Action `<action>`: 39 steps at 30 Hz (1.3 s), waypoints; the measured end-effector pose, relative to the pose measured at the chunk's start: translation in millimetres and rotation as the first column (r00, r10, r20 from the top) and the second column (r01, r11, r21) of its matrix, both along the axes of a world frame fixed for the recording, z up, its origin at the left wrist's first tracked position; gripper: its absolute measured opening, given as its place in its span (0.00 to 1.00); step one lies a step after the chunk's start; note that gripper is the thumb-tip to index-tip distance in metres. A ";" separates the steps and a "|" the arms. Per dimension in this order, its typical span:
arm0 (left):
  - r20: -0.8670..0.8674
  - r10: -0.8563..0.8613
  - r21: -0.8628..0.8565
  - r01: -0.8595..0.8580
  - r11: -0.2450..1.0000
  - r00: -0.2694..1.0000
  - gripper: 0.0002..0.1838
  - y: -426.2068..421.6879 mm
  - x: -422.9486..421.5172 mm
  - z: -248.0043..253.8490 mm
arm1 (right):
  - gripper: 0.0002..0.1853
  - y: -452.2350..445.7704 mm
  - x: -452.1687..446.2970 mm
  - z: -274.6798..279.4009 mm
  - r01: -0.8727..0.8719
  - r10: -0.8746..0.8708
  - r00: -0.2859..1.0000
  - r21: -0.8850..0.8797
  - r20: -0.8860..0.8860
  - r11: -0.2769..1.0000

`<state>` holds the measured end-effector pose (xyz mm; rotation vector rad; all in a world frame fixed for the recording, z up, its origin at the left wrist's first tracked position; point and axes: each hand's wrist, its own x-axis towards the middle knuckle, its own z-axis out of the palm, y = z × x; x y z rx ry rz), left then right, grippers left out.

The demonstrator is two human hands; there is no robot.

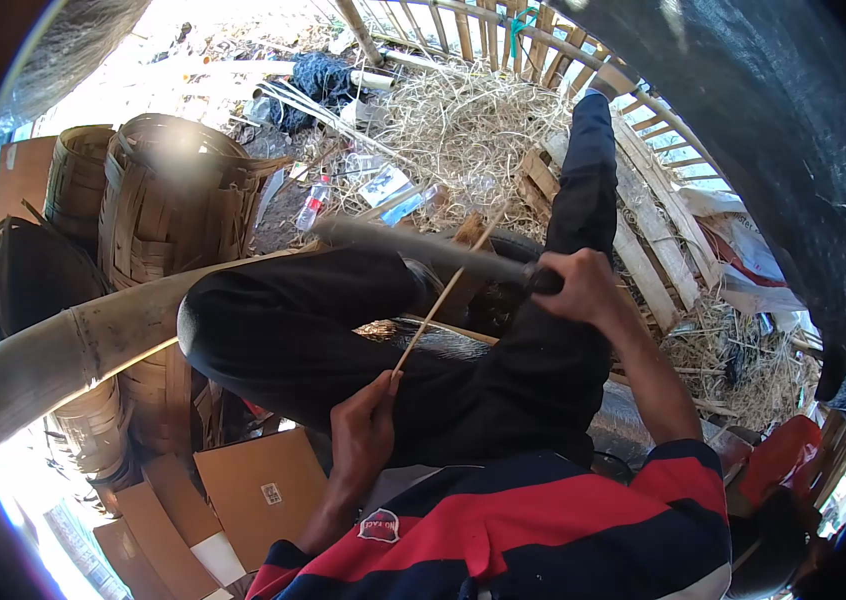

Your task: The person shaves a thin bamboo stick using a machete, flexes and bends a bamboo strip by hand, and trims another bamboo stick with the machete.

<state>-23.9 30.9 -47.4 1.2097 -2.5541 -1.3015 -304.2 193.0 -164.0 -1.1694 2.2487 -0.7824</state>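
Observation:
A thin bamboo strip (431, 314) slants up and away from my left hand (365, 422), which pinches its lower end above my lap. My right hand (580, 288) is wrapped round the dark handle of a large knife (423, 248). The blade points left, slightly blurred, and crosses the strip beyond my left hand. Whether the blade touches the strip I cannot tell. Both of my legs, in dark trousers, are spread below the hands.
A thick bamboo pole (93, 340) runs in from the left beside my bent knee. Woven baskets (168, 200) stand behind it. Cardboard (263, 490) lies at the lower left. Shavings (463, 120), a plastic bottle (313, 203) and wooden slats (648, 240) lie on the ground.

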 end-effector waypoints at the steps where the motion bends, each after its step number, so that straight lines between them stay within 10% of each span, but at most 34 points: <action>1: 0.019 0.011 0.007 -0.012 1.000 1.000 0.10 0.0 0.4 1.6 | 0.17 4.1 -6.8 -3.8 0.000 0.000 1.000 0.000 -0.002 1.000; 39: 0.135 -0.001 0.124 -0.016 0.992 0.991 0.11 5.8 2.1 6.3 | 0.16 -6.9 4.2 -1.9 0.081 -0.080 0.997 -0.050 0.022 0.995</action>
